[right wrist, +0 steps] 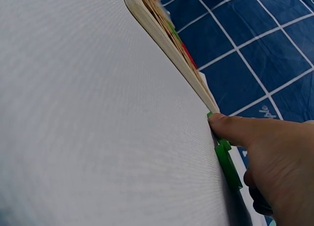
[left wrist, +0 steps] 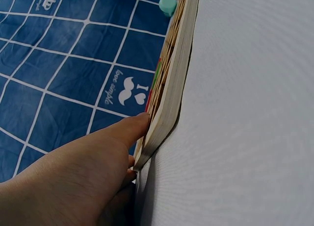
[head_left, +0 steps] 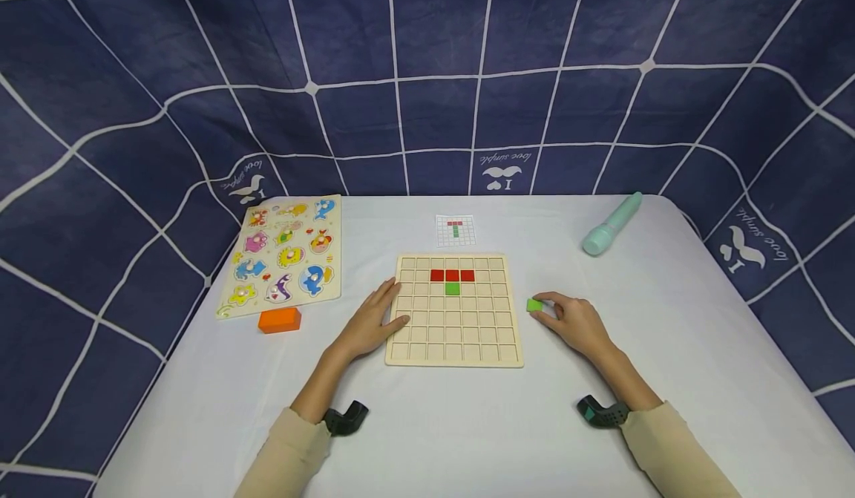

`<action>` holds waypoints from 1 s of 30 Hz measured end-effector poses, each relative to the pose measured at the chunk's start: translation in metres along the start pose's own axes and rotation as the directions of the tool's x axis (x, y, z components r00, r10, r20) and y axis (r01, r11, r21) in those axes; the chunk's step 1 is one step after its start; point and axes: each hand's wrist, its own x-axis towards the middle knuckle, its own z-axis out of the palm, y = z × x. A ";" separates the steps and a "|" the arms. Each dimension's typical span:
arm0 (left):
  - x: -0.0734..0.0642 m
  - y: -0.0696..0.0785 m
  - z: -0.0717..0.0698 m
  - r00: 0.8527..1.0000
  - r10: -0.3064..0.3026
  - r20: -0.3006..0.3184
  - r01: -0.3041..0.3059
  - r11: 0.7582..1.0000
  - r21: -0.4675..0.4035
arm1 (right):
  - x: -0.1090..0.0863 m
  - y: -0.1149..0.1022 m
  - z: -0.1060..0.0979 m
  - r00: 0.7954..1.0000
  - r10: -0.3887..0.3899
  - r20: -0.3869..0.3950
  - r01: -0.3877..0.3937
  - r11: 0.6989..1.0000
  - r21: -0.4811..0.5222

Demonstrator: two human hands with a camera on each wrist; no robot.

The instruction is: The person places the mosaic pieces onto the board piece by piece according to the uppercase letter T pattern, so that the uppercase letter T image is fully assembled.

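A pale wooden grid board lies flat, with three red tiles in a row and one green tile below the middle one. My left hand rests at the board's left edge, fingers straight and thumb over the rim; in the left wrist view the thumb presses near the corner. Right of the board, my right hand pinches a green block between thumb and forefinger. More green pieces lie beneath that hand in the right wrist view, hidden by it from the head camera.
Behind the board lies a small printed card with a red and green T on a grid. A peg puzzle and an orange block are at the left. A mint-green torch-shaped object lies back right on the white table.
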 end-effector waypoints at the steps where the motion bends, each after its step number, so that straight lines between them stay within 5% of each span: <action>1: 0.000 0.000 0.000 1.000 -0.001 0.000 0.001 1.000 -0.002 | 0.000 -0.001 -0.001 1.000 -0.001 -0.002 0.001 1.000 -0.003; 15: 0.000 0.000 0.000 1.000 0.006 -0.010 -0.006 1.000 -0.010 | 0.008 -0.017 -0.012 0.998 -0.057 -0.039 0.057 0.998 0.007; 30: 0.000 0.000 0.001 1.000 0.006 -0.011 -0.006 1.000 -0.007 | 0.034 -0.070 0.027 0.988 -0.140 0.068 0.137 0.989 0.052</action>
